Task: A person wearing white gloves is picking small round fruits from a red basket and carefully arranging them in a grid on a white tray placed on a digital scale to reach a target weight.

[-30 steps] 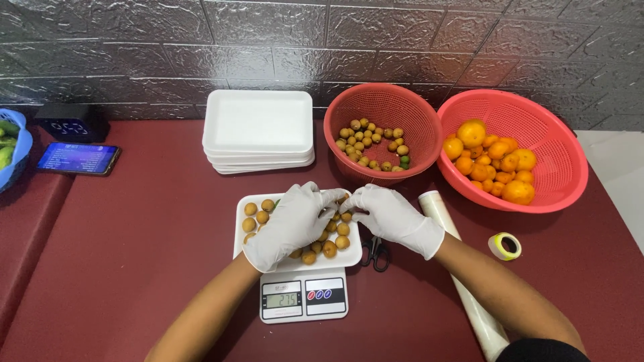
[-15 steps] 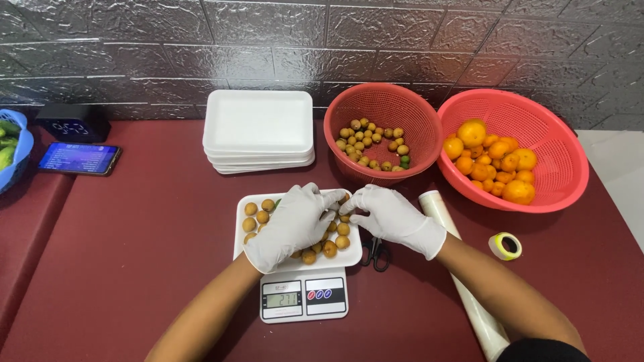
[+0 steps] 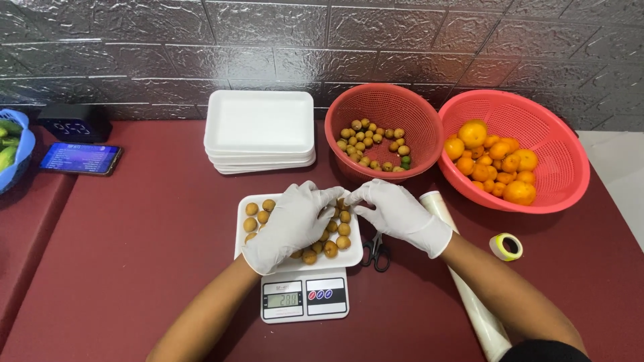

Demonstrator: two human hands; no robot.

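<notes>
left hand [image 3: 292, 224]: gloved, lying over the fruits [image 3: 341, 230] on the tray [image 3: 242, 236]
right hand [image 3: 397, 213]: gloved, fingertips meeting the left's above the tray's far edge
tray: white, on the scale [image 3: 304, 297]
scissors [image 3: 377, 251]: just right of the tray
baskets: small one [image 3: 383, 131] with brown fruits, large one [image 3: 513, 149] with oranges
stack [image 3: 259, 130]: spare white trays, behind
tape [image 3: 506, 246]: right, near the roll [image 3: 467, 295]

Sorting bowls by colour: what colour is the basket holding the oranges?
The basket holding the oranges is bright coral-red plastic mesh, clearest in the head view.
</notes>
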